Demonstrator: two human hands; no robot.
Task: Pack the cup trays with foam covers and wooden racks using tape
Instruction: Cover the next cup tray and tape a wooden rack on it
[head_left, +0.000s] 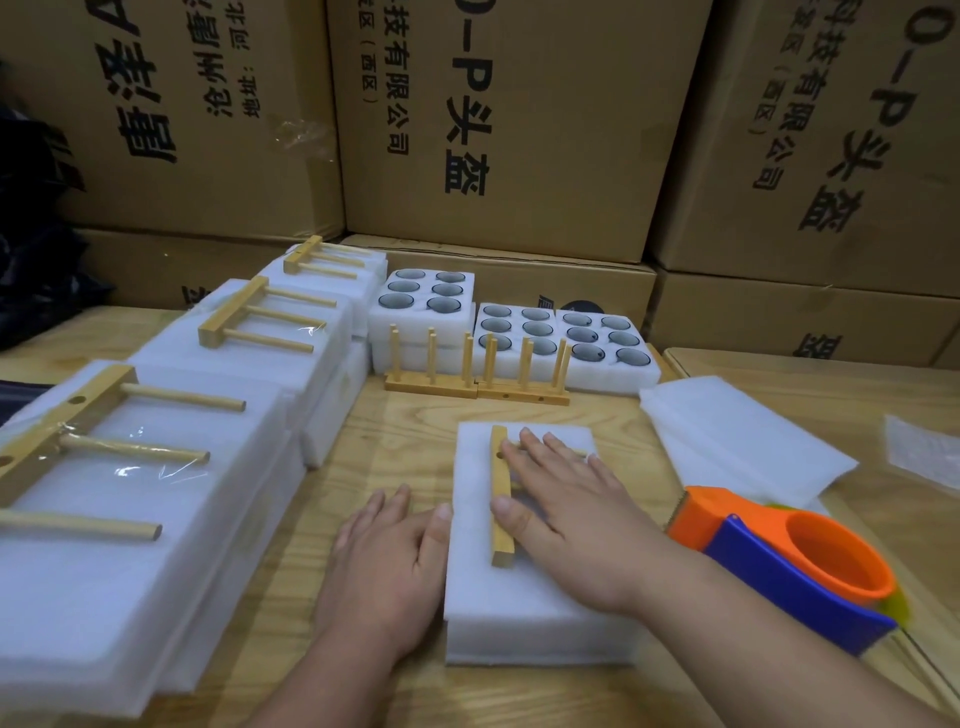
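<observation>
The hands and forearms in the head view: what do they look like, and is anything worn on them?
Both are bare. The left hand and the right hand wear no gloves, rings or watch that I can see. No sleeves show on the forearms up to the picture's edge. The fingers have short, unpainted nails.

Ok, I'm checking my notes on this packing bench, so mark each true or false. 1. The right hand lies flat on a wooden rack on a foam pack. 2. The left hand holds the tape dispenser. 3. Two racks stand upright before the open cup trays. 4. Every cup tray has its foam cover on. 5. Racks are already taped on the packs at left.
1. True: the right hand presses the rack onto the foam pack.
2. False: the left hand rests at the pack's edge; the tape dispenser lies untouched at right.
3. True: upright racks, cup trays.
4. False: three trays are uncovered.
5. True: finished packs.
</observation>
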